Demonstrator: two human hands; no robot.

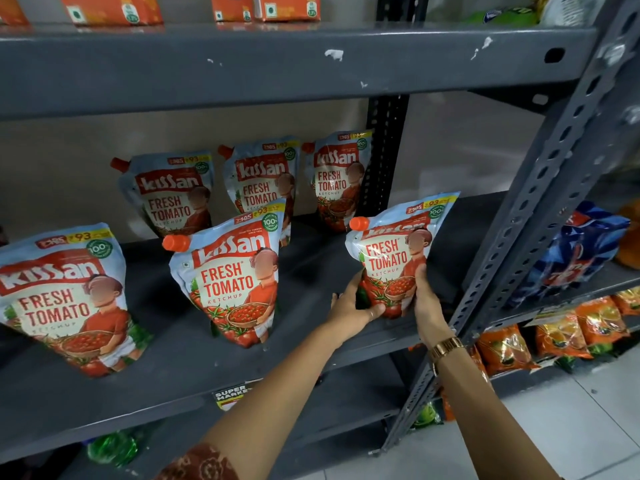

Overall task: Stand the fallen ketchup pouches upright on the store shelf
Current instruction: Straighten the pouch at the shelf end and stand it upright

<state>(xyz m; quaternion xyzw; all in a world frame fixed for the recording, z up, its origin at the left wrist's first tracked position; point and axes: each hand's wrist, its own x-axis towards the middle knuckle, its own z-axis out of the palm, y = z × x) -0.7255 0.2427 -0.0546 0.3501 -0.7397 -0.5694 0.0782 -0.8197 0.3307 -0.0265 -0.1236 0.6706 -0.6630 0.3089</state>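
Several Kissan ketchup pouches with orange caps stand on the dark grey shelf (pixel 180 375). A front-right pouch (pixel 394 251) is upright, leaning slightly right, and both hands grip its base. My left hand (pixel 349 306) holds its lower left side and my right hand (pixel 427 303), with a gold watch on the wrist, holds its lower right side. Another pouch (pixel 232 275) stands at the front middle and one (pixel 59 296) at the front left. Three pouches (pixel 173 195) (pixel 263 174) (pixel 339 174) stand in the back row.
A slotted metal upright (pixel 540 188) runs diagonally just right of my right hand. Orange cartons (pixel 110 8) sit on the shelf above. Blue and orange snack packets (pixel 575 251) fill the neighbouring rack at right. A price label (pixel 232 396) hangs on the shelf edge.
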